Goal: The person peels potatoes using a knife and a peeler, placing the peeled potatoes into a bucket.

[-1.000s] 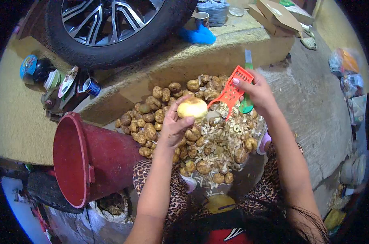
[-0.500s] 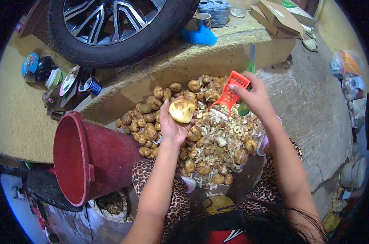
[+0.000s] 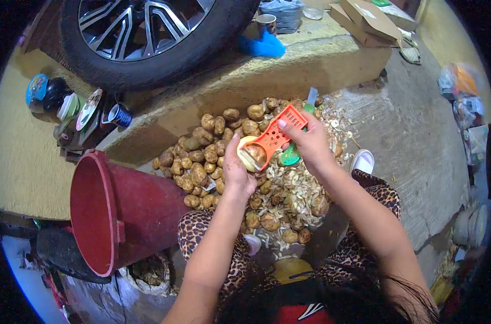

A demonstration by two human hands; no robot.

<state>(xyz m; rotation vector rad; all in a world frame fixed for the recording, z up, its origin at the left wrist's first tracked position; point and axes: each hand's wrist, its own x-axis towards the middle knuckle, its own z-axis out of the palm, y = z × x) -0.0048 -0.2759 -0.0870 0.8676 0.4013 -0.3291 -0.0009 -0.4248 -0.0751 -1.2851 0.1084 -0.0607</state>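
My left hand (image 3: 238,171) is closed around a partly peeled potato (image 3: 246,156), pale on its cut side with some brown on it. In my right hand (image 3: 306,144) is an orange peeler (image 3: 279,129) with slots and holes in its handle. Its blade end lies over the potato, touching it as far as I can see. A green-handled knife (image 3: 291,155) is also gripped in my right hand, its blade pointing away past my fingers. Unpeeled potatoes (image 3: 199,173) are heaped behind and left of my hands, and pale peelings (image 3: 296,189) lie below them.
A dark red bucket (image 3: 142,208) lies tilted at the left, its mouth facing left. Behind the heap runs a concrete step (image 3: 321,67) bearing a car wheel (image 3: 153,70), a cup (image 3: 266,24), a blue bag (image 3: 264,47) and cardboard boxes (image 3: 367,21). Plastic bags (image 3: 461,81) sit far right.
My right hand has moved left and down, bringing the orange peeler from the air onto the potato. The potato is turned in my left hand. A foot at the right has shifted outward.
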